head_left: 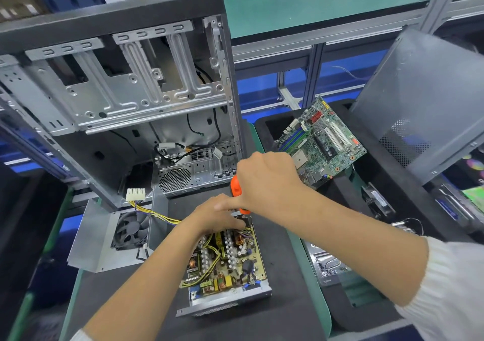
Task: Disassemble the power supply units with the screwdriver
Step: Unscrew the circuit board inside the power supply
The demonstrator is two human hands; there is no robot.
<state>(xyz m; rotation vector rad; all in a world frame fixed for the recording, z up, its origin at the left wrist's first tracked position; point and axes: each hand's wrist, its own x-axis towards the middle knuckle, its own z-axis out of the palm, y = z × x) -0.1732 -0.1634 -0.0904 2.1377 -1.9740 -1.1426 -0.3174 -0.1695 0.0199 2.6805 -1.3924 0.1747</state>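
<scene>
An opened power supply unit (227, 270) lies on the dark mat, its circuit board with coils and yellow wires exposed. Its metal lid with the fan (110, 236) lies to the left, tied to it by yellow wires with a white connector (135, 194). My right hand (264, 180) grips the orange screwdriver (236, 188) upright over the unit's far end. My left hand (218, 216) rests on that far end beside the screwdriver shaft, fingers bent over the board; the screwdriver tip is hidden.
An emptied computer case (117, 91) stands behind the unit. A green motherboard (322, 144) leans in a black bin on the right, with a grey side panel (419, 99) beyond it. More metal parts (324, 262) lie in the bin at right.
</scene>
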